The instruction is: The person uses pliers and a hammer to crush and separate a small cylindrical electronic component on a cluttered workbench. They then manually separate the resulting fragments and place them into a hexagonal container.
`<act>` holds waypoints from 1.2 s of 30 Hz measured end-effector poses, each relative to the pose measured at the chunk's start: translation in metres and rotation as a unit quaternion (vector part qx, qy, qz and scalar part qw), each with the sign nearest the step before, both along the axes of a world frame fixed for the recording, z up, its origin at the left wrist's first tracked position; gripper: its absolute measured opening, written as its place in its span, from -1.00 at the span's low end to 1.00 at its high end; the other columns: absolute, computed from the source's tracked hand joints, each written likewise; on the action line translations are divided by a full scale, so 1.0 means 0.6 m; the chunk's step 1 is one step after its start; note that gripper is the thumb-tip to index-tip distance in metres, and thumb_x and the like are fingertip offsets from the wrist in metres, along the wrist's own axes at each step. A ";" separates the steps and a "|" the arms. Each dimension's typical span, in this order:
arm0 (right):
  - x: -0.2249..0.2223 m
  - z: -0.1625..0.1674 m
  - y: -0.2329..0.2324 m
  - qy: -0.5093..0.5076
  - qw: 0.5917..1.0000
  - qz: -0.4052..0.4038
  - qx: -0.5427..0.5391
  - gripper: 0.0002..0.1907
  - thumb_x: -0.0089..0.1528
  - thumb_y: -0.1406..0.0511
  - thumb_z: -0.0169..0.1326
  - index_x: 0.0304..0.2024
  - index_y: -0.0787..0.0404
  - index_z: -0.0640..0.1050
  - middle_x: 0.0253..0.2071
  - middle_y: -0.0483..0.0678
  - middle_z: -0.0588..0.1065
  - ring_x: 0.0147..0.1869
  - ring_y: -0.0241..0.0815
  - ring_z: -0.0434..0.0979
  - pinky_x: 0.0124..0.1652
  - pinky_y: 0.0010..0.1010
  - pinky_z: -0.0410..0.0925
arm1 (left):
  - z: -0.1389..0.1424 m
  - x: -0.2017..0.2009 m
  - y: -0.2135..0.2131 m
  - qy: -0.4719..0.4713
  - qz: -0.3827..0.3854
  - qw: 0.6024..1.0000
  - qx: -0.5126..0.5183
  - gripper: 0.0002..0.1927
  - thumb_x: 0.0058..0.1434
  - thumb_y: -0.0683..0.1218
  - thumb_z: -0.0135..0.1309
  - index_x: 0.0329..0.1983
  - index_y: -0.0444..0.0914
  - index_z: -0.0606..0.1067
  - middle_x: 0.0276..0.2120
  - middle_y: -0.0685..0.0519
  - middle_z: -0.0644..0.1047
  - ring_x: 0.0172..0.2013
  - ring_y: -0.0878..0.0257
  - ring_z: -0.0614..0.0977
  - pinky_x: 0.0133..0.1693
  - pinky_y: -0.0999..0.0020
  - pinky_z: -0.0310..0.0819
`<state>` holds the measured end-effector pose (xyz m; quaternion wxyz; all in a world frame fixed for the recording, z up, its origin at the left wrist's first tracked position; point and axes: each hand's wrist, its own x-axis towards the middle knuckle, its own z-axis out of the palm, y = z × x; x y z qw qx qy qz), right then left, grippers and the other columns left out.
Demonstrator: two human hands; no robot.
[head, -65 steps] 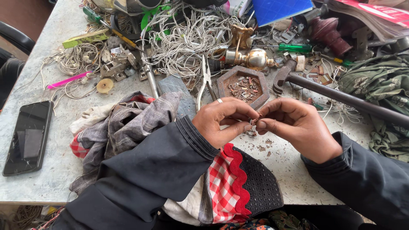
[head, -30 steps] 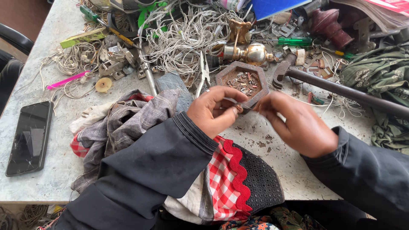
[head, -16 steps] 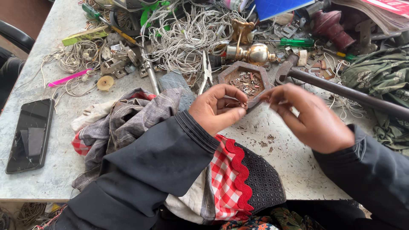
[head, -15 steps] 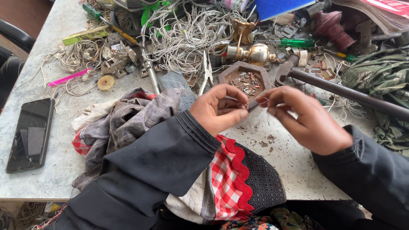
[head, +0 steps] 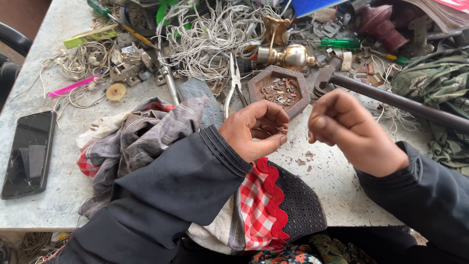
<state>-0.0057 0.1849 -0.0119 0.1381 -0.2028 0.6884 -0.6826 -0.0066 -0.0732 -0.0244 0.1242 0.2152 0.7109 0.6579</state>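
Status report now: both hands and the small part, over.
Left hand pinches small metal part. Right hand closed, apart from it. Hexagonal tray of scraps just behind; nothing between hands.

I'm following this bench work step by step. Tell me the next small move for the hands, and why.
Probably bring the right hand back to the left hand. The left fingers pinch a small metal piece just in front of the hexagonal tray of small parts, while the right hand is closed and apart from it.
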 end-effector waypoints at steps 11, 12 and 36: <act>0.009 0.015 0.002 0.093 0.993 -0.031 0.069 -0.88 0.41 0.43 -0.06 -0.01 0.28 0.35 -0.25 -0.12 0.38 -0.21 -0.35 0.37 -0.19 -0.49 0.35 | 0.018 0.010 -0.013 0.217 -0.003 0.972 -0.087 -0.75 0.16 -0.27 0.17 -0.07 -0.26 0.60 -0.11 0.01 0.55 -0.13 0.28 0.70 -0.05 0.40 0.69; 0.007 0.016 0.001 0.097 0.992 -0.039 0.078 -0.89 0.41 0.44 -0.06 -0.01 0.29 0.35 -0.25 -0.12 0.38 -0.21 -0.34 0.36 -0.18 -0.49 0.35 | 0.019 0.010 -0.014 0.212 -0.007 0.973 -0.087 -0.76 0.16 -0.27 0.17 -0.08 -0.27 0.60 -0.13 0.01 0.56 -0.14 0.28 0.71 -0.06 0.41 0.69; 0.009 0.038 -0.047 0.142 0.928 -0.002 0.344 -0.78 0.20 0.31 0.09 -0.11 0.22 0.53 -0.27 -0.08 0.61 -0.23 -0.23 0.61 -0.27 -0.37 0.48 | 0.009 0.009 -0.021 0.179 -0.015 0.981 -0.076 -0.73 0.23 -0.26 0.11 0.02 -0.29 0.54 -0.13 0.00 0.56 -0.14 0.26 0.71 -0.04 0.40 0.69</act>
